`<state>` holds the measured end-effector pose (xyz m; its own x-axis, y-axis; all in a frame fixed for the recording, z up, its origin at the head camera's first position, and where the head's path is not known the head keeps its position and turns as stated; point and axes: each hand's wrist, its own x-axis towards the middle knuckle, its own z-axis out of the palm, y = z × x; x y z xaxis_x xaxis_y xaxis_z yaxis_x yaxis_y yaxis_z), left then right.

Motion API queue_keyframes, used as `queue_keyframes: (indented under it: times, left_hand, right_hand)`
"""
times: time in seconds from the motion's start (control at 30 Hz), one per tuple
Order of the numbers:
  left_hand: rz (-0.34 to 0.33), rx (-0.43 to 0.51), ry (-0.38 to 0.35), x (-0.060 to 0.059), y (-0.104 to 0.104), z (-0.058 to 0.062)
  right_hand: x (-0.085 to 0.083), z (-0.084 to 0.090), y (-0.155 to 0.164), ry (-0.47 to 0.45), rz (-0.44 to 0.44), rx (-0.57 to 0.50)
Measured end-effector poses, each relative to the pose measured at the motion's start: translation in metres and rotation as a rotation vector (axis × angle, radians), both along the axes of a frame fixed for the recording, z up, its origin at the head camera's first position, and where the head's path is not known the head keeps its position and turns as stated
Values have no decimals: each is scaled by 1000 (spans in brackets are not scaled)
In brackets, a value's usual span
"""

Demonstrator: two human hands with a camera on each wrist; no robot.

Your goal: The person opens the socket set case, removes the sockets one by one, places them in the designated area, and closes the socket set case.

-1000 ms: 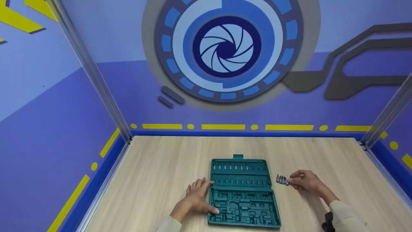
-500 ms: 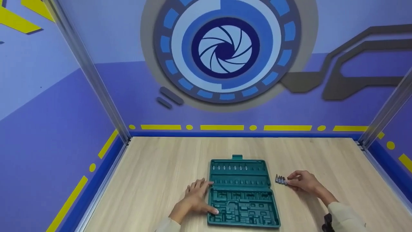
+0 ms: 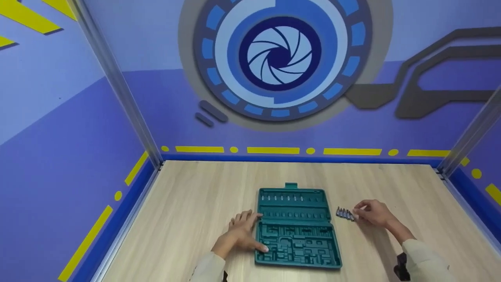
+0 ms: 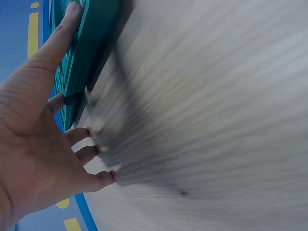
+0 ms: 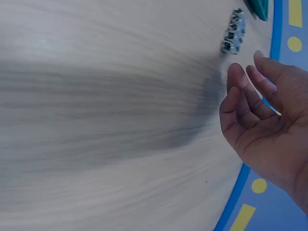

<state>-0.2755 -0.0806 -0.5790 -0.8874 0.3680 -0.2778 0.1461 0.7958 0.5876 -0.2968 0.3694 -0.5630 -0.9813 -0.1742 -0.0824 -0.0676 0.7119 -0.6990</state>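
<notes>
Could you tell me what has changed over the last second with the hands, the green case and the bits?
Very little. The right hand stays by the row of bits, its fingers loosely curled; the wrist view shows it apart from them. The left hand still rests against the left edge of the green case. Case and bits have not shifted on the table; only the head camera moved slightly.

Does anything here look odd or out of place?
Only this: the green tool case lies open with nearly every slot bare, while a small row of metal bits sits loose on the wooden table beside it, near the right hand. Nothing looks spilled or broken.
</notes>
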Motion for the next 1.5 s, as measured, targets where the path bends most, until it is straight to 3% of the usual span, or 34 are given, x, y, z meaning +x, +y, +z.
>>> queue_keyframes:
  times: [0.2,0.37,0.6,0.8,1.0,1.27,1.5]
  left_hand:
    - [-8,24,27,-6,-3,2]
    - [2,18,39,-9,-5,3]
    - [-10,17,48,-9,-10,5]
    - [-26,69,25,-9,-7,-8]
    - [-1,78,29,-12,-8,-24]
    - [-22,82,57,-2,-7,-22]
    - [-8,78,50,-3,-10,-26]
  right_hand:
    - [-18,29,-14,54,121,-13]
    - [-34,37,-35,53,168,-18]
    - [-44,18,-74,22,92,-77]
    - [-52,8,-102,47,90,-95]
    - [-59,-2,-133,83,126,-41]
    - [-55,-16,-147,166,143,126]
    - [-50,-12,-161,63,42,120]
